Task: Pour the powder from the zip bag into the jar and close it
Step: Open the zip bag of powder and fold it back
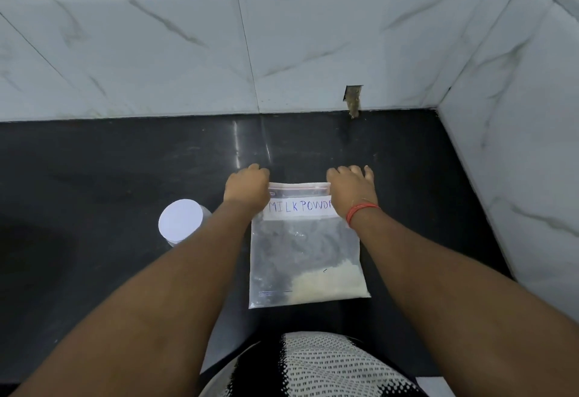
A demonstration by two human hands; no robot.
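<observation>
Clear plastic zip bag (pixel 305 252) lies flat on the black worktop (pixel 109 161), its red zip strip at the far edge between both hands. Left hand (pixel 247 188) is curled over the bag's top left corner; right hand (pixel 351 190) covers the top right corner, fingers bent down (actual pinch hidden, cannot tell). Powder (pixel 329 284) sits in the bag's near right corner. Jar (pixel 181 221), white lid on, stands left of the left hand, apart from the bag.
</observation>
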